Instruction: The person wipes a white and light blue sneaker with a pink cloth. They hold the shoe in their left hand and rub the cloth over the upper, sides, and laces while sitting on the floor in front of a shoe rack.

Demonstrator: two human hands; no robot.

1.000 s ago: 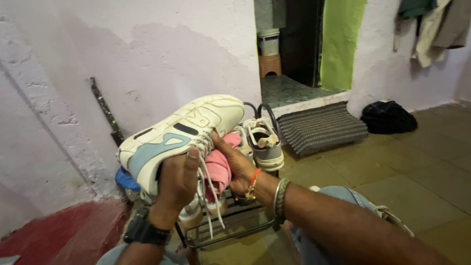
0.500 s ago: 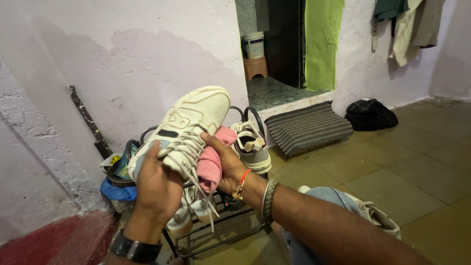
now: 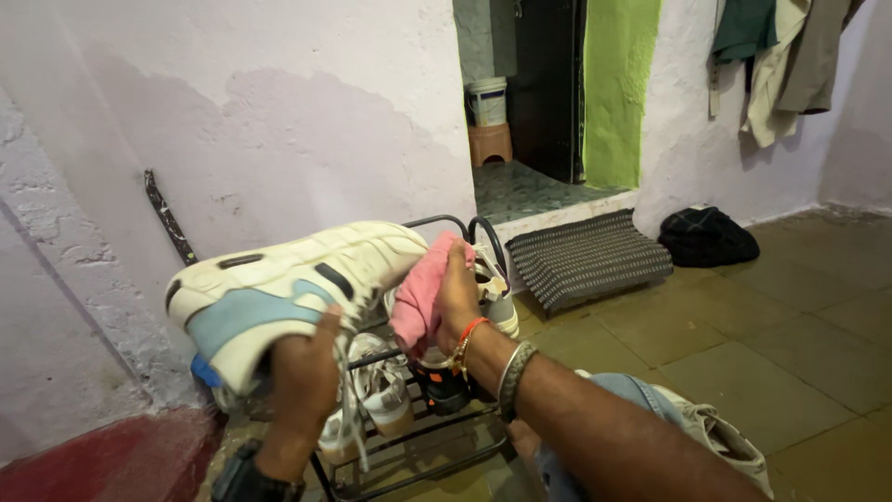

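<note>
We've got the white sneaker (image 3: pixel 288 293) w/ light-blue side panel up in front of us, lying on its side, toe twd the right, sole edge twd the wall. Left hand (image 3: pixel 305 376) is under it, grip closed round the lower/mid part; loose laces (image 3: pixel 351 409) hang down past the wrist & the black watch (image 3: pixel 251 483). Right hand (image 3: pixel 457 297) has a pink cloth (image 3: pixel 420 293) bunched tight in its grip, pressed vs the toe end of the sneaker; orange thread band & metal bangles (image 3: pixel 511 376) on that wrist.

Below & behind: black metal shoe rack (image 3: pixel 437 442) w/ other pale shoes on its bars, one grey-white pair (image 3: pixel 497 302) just behind the cloth, another white pair (image 3: pixel 386 395) lower. Blue bit (image 3: pixel 206 372) near the wall under the sneaker, can't tell what.

No labels/signs we can read. Further off: striped grey doormat (image 3: pixel 585 256) at the doorstep, dark bag (image 3: pixel 708 237) on floor by the wall, white bucket (image 3: pixel 487 100) on a small orange stool (image 3: pixel 489 144) thru the doorway, green door frame panel (image 3: pixel 621 88), clothes (image 3: pixel 771 56) hung top right.
</note>
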